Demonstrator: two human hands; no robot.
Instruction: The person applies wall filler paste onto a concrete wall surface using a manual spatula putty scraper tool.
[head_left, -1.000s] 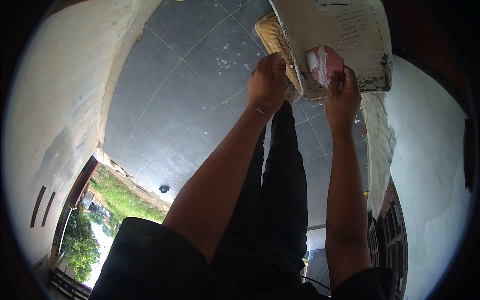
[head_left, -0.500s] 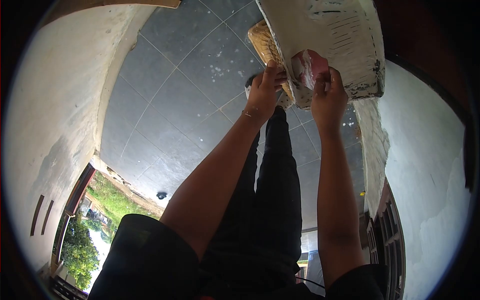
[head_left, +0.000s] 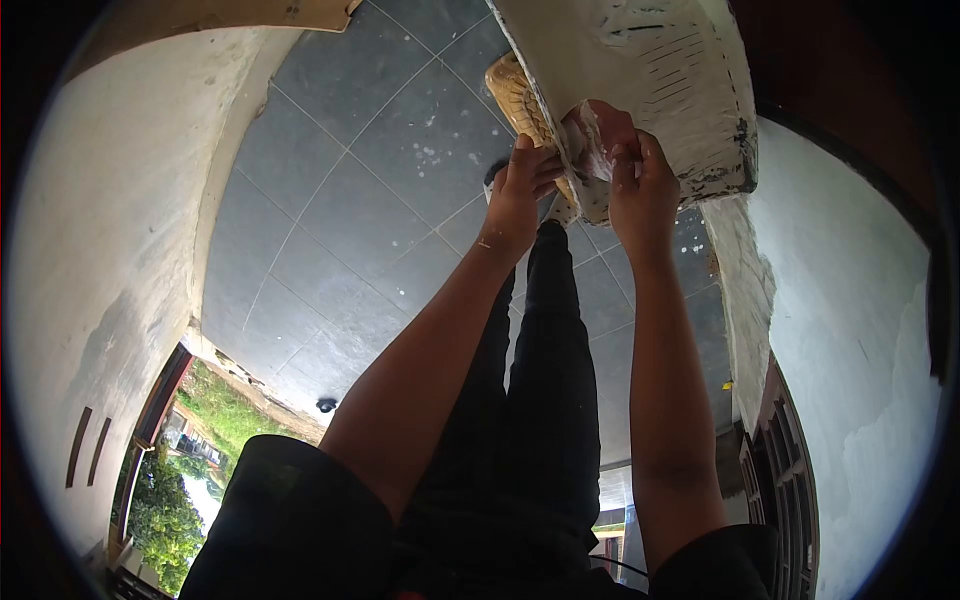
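A large off-white panel (head_left: pixel 660 80) with dark scratches and chipped edges fills the upper right. Against its face, near the left edge, lies a thin reddish sheet (head_left: pixel 605 128) smeared with white paste. My right hand (head_left: pixel 643 195) pinches the right side of this sheet between thumb and fingers. My left hand (head_left: pixel 520 190) is at the panel's left edge, thumb up and fingers apart, its fingertips touching or close to the rim; nothing shows in it. Behind the panel edge is a tan patterned object (head_left: pixel 518 92), partly hidden.
Grey floor tiles (head_left: pixel 370 180) with white spots spread below. Pale walls stand left (head_left: pixel 120 200) and right (head_left: pixel 850 290). A small black object (head_left: pixel 326 405) sits on the floor at lower left. My legs (head_left: pixel 550 370) are beneath my arms.
My right hand and the reddish sheet have moved slightly left toward the panel's edge. The panel and my left hand also appear a little further left in view.
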